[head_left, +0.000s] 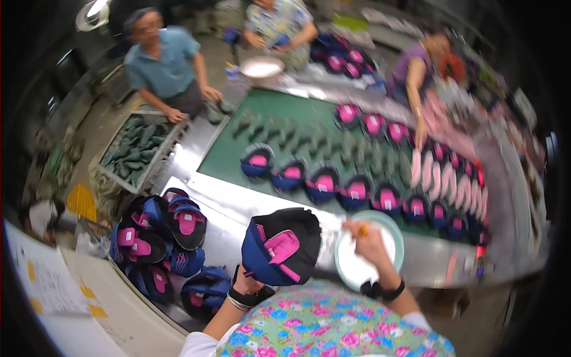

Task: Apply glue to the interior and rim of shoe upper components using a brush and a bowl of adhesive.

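Observation:
My left hand (248, 282) holds up a navy and black shoe upper (306, 253) with a pink tongue and lining, its opening facing me. Most of the fingers are hidden behind the upper. Over a pale green bowl (399, 247) of white liquid, my right hand (372, 243) is closed on a small tool with a yellowish handle (364, 229). Its working end cannot be made out. To the left of my left hand, more blue and pink shoe uppers (188, 223) lie heaped on the metal table.
Ahead runs a green conveyor belt (267, 104) bearing rows of shoe uppers (323, 183), dark green shoe lasts (321, 141) and pink insoles (436, 175). A crate (156, 166) of lasts stands at left. Across the belt are several people; one person's hand (420, 134) reaches over it.

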{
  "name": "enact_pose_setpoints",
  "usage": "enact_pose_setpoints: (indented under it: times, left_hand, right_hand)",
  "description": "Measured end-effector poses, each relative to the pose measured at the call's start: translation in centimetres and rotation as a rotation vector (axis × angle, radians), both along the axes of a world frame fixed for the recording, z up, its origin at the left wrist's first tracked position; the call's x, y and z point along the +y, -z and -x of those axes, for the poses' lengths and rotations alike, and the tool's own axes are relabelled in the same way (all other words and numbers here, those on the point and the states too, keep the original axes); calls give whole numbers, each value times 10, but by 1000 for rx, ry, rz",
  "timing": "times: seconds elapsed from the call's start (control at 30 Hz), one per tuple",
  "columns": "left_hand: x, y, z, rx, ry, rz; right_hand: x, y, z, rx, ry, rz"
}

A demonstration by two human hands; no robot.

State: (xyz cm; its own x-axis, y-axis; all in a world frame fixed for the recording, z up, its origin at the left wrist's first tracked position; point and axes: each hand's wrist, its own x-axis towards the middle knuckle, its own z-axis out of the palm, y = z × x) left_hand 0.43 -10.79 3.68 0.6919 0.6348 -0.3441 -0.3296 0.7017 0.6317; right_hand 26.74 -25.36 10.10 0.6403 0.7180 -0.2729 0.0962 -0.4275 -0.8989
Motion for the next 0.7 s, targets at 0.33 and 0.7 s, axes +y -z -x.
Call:
enact_pose_setpoints:
  times: [0.33, 0.7]
  left_hand:
    - [44, 8, 38, 311, 25, -671]
    - [115, -7, -20, 643, 22, -1413]
  right_hand:
    - [176, 22, -147, -534, 45, -212]
    - [198, 39, -157, -699, 89, -252]
